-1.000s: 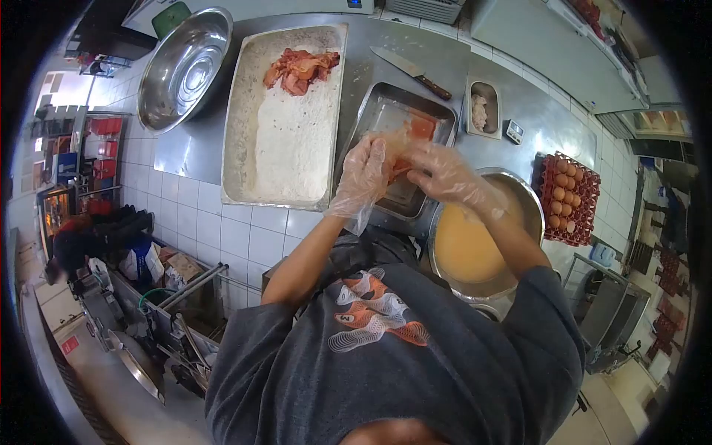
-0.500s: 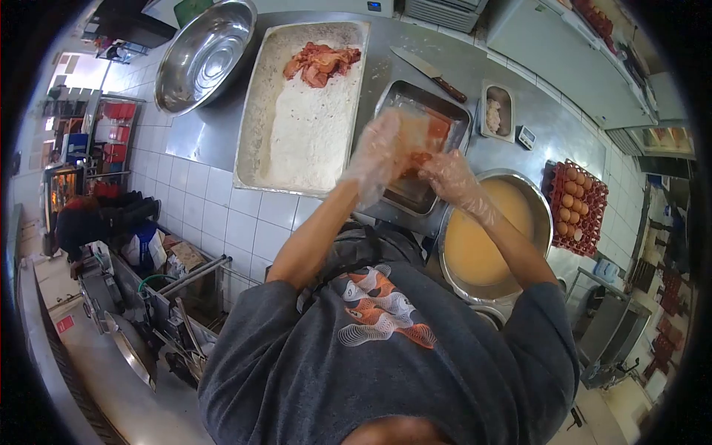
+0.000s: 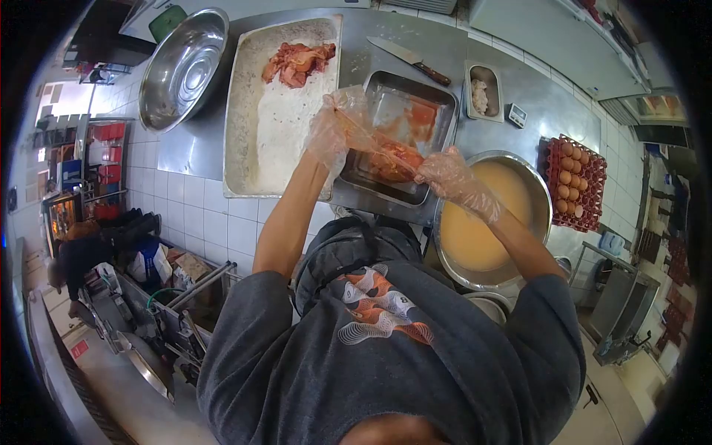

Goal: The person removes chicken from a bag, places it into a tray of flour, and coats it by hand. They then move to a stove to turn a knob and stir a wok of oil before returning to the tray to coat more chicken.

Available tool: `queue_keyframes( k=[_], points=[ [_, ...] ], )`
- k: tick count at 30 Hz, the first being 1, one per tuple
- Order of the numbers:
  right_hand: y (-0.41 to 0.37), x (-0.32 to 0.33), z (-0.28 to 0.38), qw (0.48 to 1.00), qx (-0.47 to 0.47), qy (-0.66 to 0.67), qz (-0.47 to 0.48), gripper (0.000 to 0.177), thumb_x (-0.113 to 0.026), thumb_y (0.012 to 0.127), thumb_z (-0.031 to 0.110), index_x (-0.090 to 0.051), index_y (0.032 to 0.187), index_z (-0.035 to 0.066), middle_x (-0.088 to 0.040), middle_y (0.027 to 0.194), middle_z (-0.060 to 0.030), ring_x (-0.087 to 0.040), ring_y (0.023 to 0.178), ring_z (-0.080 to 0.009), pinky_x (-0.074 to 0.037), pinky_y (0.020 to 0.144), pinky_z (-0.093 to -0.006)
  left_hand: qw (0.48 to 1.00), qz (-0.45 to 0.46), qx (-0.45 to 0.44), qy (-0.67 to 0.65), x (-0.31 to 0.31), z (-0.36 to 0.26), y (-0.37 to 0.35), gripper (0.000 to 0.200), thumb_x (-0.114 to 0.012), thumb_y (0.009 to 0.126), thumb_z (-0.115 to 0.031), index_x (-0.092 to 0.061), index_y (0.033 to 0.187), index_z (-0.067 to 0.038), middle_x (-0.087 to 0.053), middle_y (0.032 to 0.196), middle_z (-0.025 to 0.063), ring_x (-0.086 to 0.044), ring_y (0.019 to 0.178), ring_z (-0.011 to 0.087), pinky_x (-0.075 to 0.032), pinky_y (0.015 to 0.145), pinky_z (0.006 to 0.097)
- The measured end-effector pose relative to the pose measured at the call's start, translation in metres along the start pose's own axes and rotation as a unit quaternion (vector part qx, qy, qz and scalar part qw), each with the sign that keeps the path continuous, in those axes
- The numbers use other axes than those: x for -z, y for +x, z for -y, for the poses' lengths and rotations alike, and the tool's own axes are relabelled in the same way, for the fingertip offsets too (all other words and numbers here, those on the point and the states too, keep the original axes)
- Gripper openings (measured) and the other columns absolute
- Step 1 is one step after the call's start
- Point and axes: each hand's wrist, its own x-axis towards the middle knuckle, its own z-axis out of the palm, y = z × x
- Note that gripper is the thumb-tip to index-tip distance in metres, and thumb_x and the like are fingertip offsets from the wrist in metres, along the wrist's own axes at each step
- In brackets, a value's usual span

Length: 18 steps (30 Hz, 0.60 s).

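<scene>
Over the steel tray [image 3: 445,141], a clear plastic bag with red, wet meat [image 3: 394,161] inside hangs stretched between my gloved hands. My left hand [image 3: 331,133] grips the bag at the tray's left side. At the meat's right end, the fingers of my right hand [image 3: 449,178] are closed on the bag. Reddish liquid streaks the tray's bottom. To the left, a long pan [image 3: 231,159] holds white flour [image 3: 289,133] and a pile of raw meat [image 3: 298,63].
A knife [image 3: 409,59] lies behind the tray, beside a small steel container [image 3: 486,89] and a timer [image 3: 517,115]. At right are a bowl of yellowish liquid [image 3: 493,215] and eggs [image 3: 569,178]. A large empty bowl [image 3: 185,70] stands left; a person [image 3: 93,248] bends over at far left.
My left hand has moved left, away from my right hand, pulling the bag out between them. The meat in the bag now shows more clearly. The camera view has shifted slightly.
</scene>
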Motion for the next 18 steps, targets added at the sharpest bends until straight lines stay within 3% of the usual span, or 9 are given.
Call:
queue_keyframes(
  k=[1, 4, 7, 10, 12, 16, 18],
  points=[
    [0.0, 0.002, -0.002, 1.0, 0.0, 0.014, -0.008, 0.005, -0.065, 0.081, 0.019, -0.07, 0.083, 0.02, -0.065, 0.074, -0.0021, -0.064, 0.079, -0.0248, -0.035, 0.072, -0.0399, 1.0, 0.006, 0.016, -0.016, 0.001, 0.005, 0.002, 0.051, -0.034, 0.105, -0.044, -0.055, 0.126, -0.002, -0.063, 0.116, 0.0154, -0.064, 0.102, 0.028, -0.056, 0.085, 0.0404],
    [0.015, 0.031, 0.022, 0.988, -0.096, -0.023, 0.122, 0.008, -0.065, 0.083, 0.018, -0.069, 0.088, 0.013, -0.066, 0.082, -0.0069, -0.062, 0.085, -0.0289, -0.04, 0.071, -0.0448, 0.998, -0.003, 0.054, -0.013, -0.07, -0.009, -0.045, 0.046, -0.036, 0.105, -0.041, -0.057, 0.117, -0.003, -0.065, 0.11, 0.0136, -0.065, 0.096, 0.0263, -0.056, 0.081, 0.0376],
    [0.035, 0.028, 0.036, 0.989, -0.144, -0.003, 0.025, 0.014, -0.064, 0.084, 0.019, -0.069, 0.09, 0.008, -0.066, 0.084, -0.0126, -0.062, 0.085, -0.0345, -0.046, 0.073, -0.0482, 0.997, -0.034, 0.055, 0.045, -0.093, -0.005, -0.056, 0.04, -0.038, 0.105, -0.037, -0.059, 0.107, -0.003, -0.066, 0.103, 0.0115, -0.065, 0.088, 0.0241, -0.056, 0.076, 0.0355],
    [0.053, 0.018, 0.037, 0.998, -0.01, 0.052, -0.033, 0.017, -0.064, 0.084, 0.02, -0.07, 0.091, 0.005, -0.065, 0.082, -0.0162, -0.063, 0.082, -0.0375, -0.05, 0.074, -0.0481, 0.998, -0.024, 0.049, 0.024, -0.099, 0.003, -0.059, 0.036, -0.041, 0.104, -0.035, -0.059, 0.099, -0.005, -0.064, 0.094, 0.0077, -0.063, 0.079, 0.0199, -0.054, 0.068, 0.0324],
    [0.062, 0.016, 0.032, 0.999, -0.007, 0.022, 0.031, 0.019, -0.064, 0.082, 0.019, -0.069, 0.091, 0.002, -0.066, 0.082, -0.0181, -0.064, 0.081, -0.039, -0.051, 0.076, -0.0472, 0.996, -0.034, 0.066, 0.045, -0.119, -0.015, -0.078, 0.035, -0.043, 0.105, -0.037, -0.059, 0.094, -0.008, -0.06, 0.087, 0.0028, -0.058, 0.07, 0.0138, -0.053, 0.06, 0.0277],
    [0.078, 0.025, 0.045, 0.969, -0.085, -0.056, 0.224, 0.021, -0.065, 0.077, 0.017, -0.069, 0.089, 0.001, -0.068, 0.082, -0.0197, -0.065, 0.085, -0.039, -0.052, 0.075, -0.0451, 0.999, 0.002, 0.015, 0.043, -0.095, 0.012, -0.057, 0.034, -0.047, 0.104, -0.036, -0.061, 0.094, -0.007, -0.06, 0.088, 0.002, -0.057, 0.072, 0.0124, -0.051, 0.061, 0.0272],
    [0.074, -0.008, 0.02, 0.958, -0.087, -0.079, 0.262, 0.021, -0.066, 0.074, 0.018, -0.07, 0.087, 0.003, -0.069, 0.083, -0.0191, -0.066, 0.088, -0.0371, -0.053, 0.075, -0.0444, 0.999, -0.003, -0.004, 0.046, -0.093, 0.009, -0.06, 0.033, -0.048, 0.104, -0.035, -0.061, 0.095, -0.006, -0.061, 0.088, 0.002, -0.056, 0.072, 0.0122, -0.051, 0.061, 0.0278]
  ],
)
